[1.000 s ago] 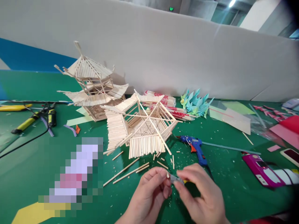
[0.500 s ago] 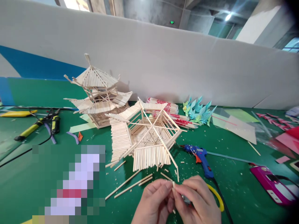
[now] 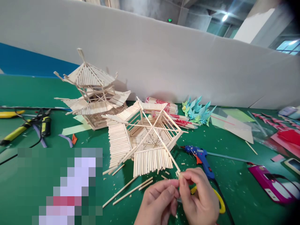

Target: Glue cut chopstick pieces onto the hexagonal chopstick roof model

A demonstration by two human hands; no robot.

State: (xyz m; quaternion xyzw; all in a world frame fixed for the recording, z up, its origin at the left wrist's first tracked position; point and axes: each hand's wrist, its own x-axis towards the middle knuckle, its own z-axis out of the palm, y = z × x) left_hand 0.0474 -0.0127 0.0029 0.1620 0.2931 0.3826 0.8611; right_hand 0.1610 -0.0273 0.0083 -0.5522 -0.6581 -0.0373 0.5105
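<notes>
A hexagonal roof frame (image 3: pixel 140 153) of thin wooden sticks lies in front of me, some sides covered with rows of sticks. My right hand (image 3: pixel 199 193) pinches a small wooden stick (image 3: pixel 179 173) at the near tip of the frame's long rib; the fingers hide most of it. My left hand (image 3: pixel 159 200) is closed just left of it, its fingertips meeting the right thumb; what they hold, if anything, is hidden. Yellow-handled scissors (image 3: pixel 221 201) lie partly under my right hand. Loose wooden sticks (image 3: pixel 132 191) and offcuts lie left of my hands.
A stick pagoda (image 3: pixel 91 90) stands behind left. A blue glue gun (image 3: pixel 199 154) with its cord lies right, near a magenta power strip (image 3: pixel 269 184). Pliers (image 3: pixel 44 122) lie left. Packed sticks (image 3: pixel 173 109) and folded blue paper (image 3: pixel 199 109) sit by the white partition (image 3: pixel 187 65).
My right hand has moved slightly up to the rib's tip, bringing the small stick with it. My left hand has stayed close beside it. The camera view has shifted a little.
</notes>
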